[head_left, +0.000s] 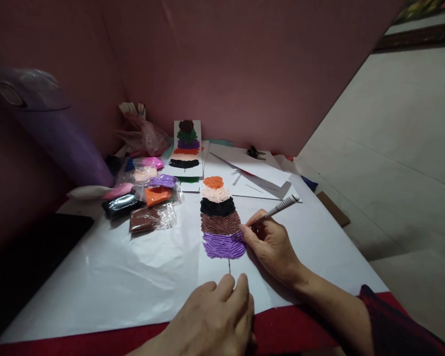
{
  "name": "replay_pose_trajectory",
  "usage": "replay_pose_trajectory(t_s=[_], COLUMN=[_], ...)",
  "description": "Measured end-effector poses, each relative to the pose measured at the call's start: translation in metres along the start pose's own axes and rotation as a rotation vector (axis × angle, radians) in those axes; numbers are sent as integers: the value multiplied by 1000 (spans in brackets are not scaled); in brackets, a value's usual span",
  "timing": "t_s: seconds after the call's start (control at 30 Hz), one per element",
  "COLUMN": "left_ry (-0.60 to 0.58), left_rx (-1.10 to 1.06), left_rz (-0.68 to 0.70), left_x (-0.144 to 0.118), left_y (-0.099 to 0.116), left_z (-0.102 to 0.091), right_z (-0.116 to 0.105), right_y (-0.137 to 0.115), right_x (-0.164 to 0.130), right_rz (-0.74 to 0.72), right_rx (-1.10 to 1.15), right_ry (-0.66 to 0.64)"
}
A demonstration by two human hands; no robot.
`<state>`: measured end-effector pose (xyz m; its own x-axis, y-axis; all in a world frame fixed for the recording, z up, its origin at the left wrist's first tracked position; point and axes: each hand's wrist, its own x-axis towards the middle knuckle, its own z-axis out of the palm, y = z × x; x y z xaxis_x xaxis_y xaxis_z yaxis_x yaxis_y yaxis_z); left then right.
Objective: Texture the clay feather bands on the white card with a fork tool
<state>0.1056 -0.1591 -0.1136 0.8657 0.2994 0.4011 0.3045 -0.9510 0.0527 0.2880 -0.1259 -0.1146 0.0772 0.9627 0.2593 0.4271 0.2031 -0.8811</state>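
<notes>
At the table's left edge, a dark flat slab (40,267); behind it a purple bottle (70,138), tilted in my sight. Next, a loose cluster of clay packets (146,220) in clear wrap: black, brown, orange, purple, pinks, blue. Crumpled plastic bag (150,136) behind them, near the pink wall (222,64).

Further right, a white card (177,129) with a banded figure: dark brown, green, purple, orange, peach, black. Nearer the person, the banded clay picture (221,223) lies on white paper, mid-table: orange at top, then peach, black, brown, purple, all finely grooved, a thin drawn stem beneath.

Left hand (220,314) just below that stem, back upward, fingers bent and mostly close together; whether they press the paper, cannot tell. Right hand (274,244) at the picture's right edge, thumb and forefinger pinching a slim patterned pen-like tool (280,208); its working tip is hidden by the fingers.

Beyond, overlapping white sheets (259,167), small dark keys (255,153) on top. Far right, pale tiled wall (404,128).
</notes>
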Motion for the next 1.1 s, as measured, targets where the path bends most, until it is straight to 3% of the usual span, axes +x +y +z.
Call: replay_pose_trajectory(t_s=[0.6,1.1], left_ry=[-37,-90], left_rx=[-25,-86], left_rz=[-26,-59], left_x=[0,0], left_y=[1,1], left_z=[0,1], right_z=[2,1], right_y=[1,-2], right_x=[0,3], right_rz=[-15,-31], right_rx=[-49,-118], right_ry=[-21,45])
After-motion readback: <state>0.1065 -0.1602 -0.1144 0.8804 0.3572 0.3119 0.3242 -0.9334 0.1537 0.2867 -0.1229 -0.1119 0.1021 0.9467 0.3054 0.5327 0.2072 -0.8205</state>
